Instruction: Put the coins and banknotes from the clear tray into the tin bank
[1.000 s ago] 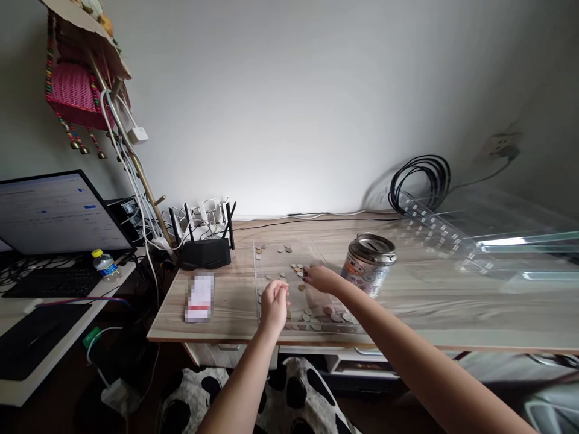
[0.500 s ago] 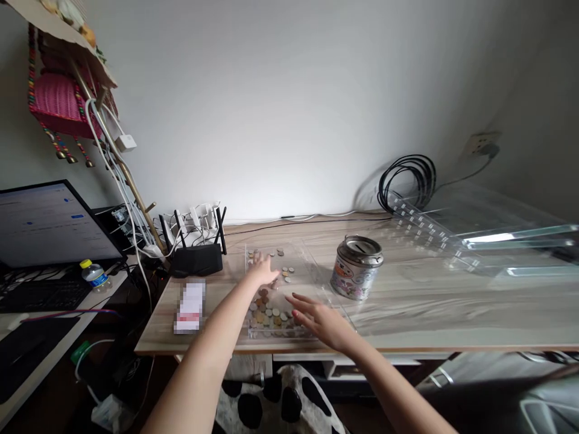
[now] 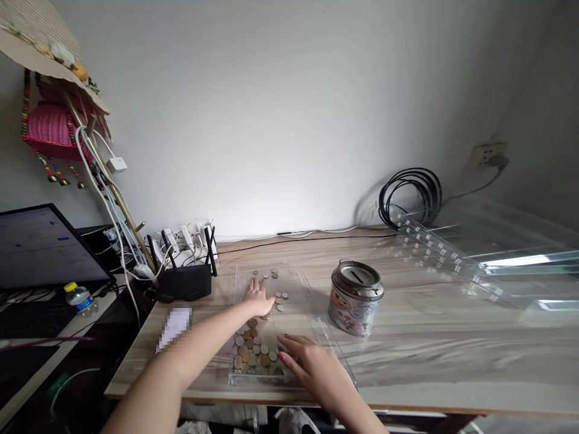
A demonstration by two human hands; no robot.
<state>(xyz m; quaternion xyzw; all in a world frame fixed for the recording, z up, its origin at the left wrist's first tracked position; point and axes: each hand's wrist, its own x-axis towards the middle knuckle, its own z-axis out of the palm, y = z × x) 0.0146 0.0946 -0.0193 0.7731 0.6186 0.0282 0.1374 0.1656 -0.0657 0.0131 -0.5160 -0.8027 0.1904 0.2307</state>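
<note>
A clear plastic tray lies on the wooden desk with several coins heaped at its near end and a few more coins toward the far end. My left hand rests flat in the middle of the tray, fingers stretched toward the far coins. Flat on the tray's near right part lies my right hand, fingers spread beside the coin heap. A round tin money box with a slot in its lid stands just right of the tray.
A black router and a power strip sit behind the tray on the left. A blurred white card lies left of the tray. Clear plastic sheets and a coiled black cable fill the right back. A laptop and a bottle stand on the left table.
My right hand drew back from the tray's middle to its near right edge. My left hand reached forward into the tray's middle. The coins now lie heaped at the near end.
</note>
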